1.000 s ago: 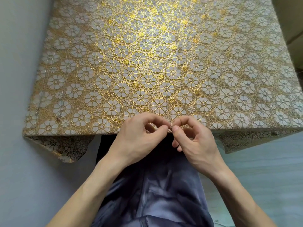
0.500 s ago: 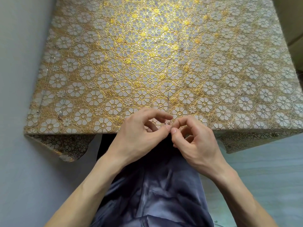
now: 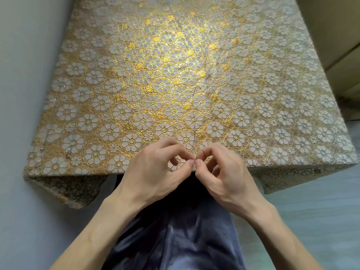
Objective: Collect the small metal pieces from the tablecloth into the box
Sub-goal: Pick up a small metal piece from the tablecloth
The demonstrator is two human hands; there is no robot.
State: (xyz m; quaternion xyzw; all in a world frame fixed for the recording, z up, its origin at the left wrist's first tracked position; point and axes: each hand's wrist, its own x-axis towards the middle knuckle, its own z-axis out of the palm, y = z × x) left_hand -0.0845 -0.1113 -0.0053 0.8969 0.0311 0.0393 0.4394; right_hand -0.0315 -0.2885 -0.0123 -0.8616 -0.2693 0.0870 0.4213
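tablecloth (image 3: 194,78) fills most of the view: gold floral lace over a pale table, bright sheen near the middle, duller toward the edges. its near hem hangs off the table edge in loose folds at both front corners. grey wall on my left, pale floor on my right, a tan cabinet (image 3: 339,45) at the far right. my lap in dark blue-grey trousers (image 3: 175,236) sits under the near edge.

both forearms come up from the bottom of the view and meet at the middle of the near table edge. my left hand (image 3: 155,176) is curled, knuckles up, thumb and forefinger pressed together at their tips. my right hand (image 3: 226,178) mirrors it, thumb and forefinger pressed together too, the other fingers folded under. the two pinches touch each other right over the hem.

metal pieces: a thin pale line with a tiny glint (image 3: 194,131) runs down the cloth from mid-table to where my fingertips meet. it may be a pin or a fine chain, too small to tell. whether either pinch actually holds a piece, i cannot tell; the fingertips cover that spot. a few small specks (image 3: 41,150) lie near the left edge of the cloth, well apart from my hands.
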